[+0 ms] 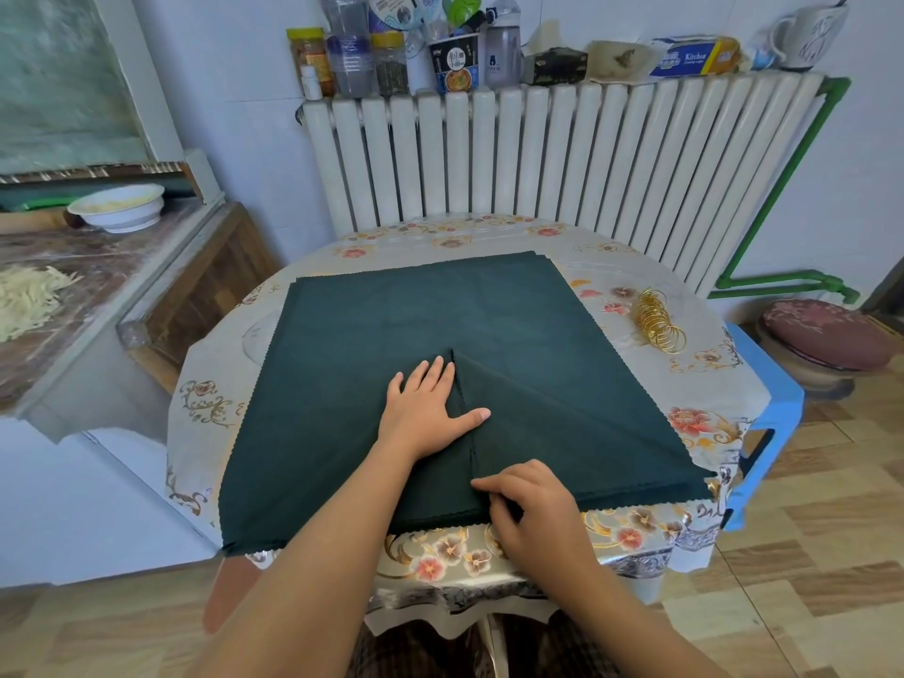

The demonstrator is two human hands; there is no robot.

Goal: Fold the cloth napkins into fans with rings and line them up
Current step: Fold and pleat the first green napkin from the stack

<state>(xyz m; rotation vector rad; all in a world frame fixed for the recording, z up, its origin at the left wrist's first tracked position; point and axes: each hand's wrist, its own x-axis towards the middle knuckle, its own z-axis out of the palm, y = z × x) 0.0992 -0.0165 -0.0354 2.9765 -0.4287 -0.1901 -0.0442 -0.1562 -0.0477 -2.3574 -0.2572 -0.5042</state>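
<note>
A stack of dark green cloth napkins (pixel 416 315) lies spread over a round table with a floral cover (pixel 685 433). The top napkin has its right corner folded in, and the flap (pixel 562 423) ends at a pinked edge running down the middle. My left hand (pixel 423 413) lies flat on the cloth just left of that edge, fingers together, thumb across the edge. My right hand (pixel 528 501) pinches the cloth at the near end of the edge by the table's front. A pile of gold napkin rings (pixel 655 320) sits on the table's right side.
A white radiator (pixel 562 154) stands behind the table, its top crowded with jars, bottles and boxes. A counter with a white bowl (pixel 120 208) and shredded food is at the left. A blue stool (pixel 773 408) and a cushioned seat (pixel 826 335) are at the right.
</note>
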